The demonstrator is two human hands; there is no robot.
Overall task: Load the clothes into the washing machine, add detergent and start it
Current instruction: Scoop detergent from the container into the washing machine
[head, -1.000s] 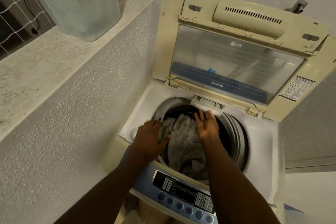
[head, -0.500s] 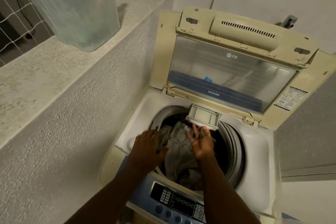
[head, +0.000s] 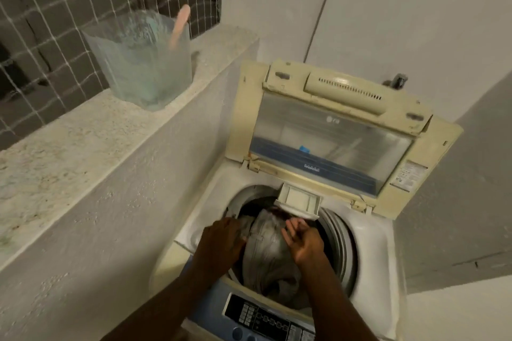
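— Two hands inside the round opening of the washing machine (head: 371, 246), top-loading, white plastic gone yellowish at the lifted lid (head: 327, 130). And the clothes?

— Grey clothes (head: 270, 252), crumpled and soft, heaped in the drum, between both hands. Seams and folds visible, a darker piece behind.

— Left hand (head: 221, 242)?

— Palm down on the left side of the heap, fingers bent over the cloth; grip hidden from here, cannot tell whether closed on fabric.

— Right hand (head: 303, 239)?

— Fingers spread loosely, resting on the right side of the heap, nothing clearly taken in the grip.

— Near the rim?

— Small white rectangular drawer (head: 300, 201), pulled out over the drum, just beyond the right fingertips.

— Elsewhere?

— Rough speckled ledge (head: 91, 130) on the left, carrying a translucent, cloudy plastic container (head: 138, 63) with bluish content and a pink stick (head: 180, 26) leaning inside. Blue control panel (head: 260, 318) with dark buttons at the near edge.
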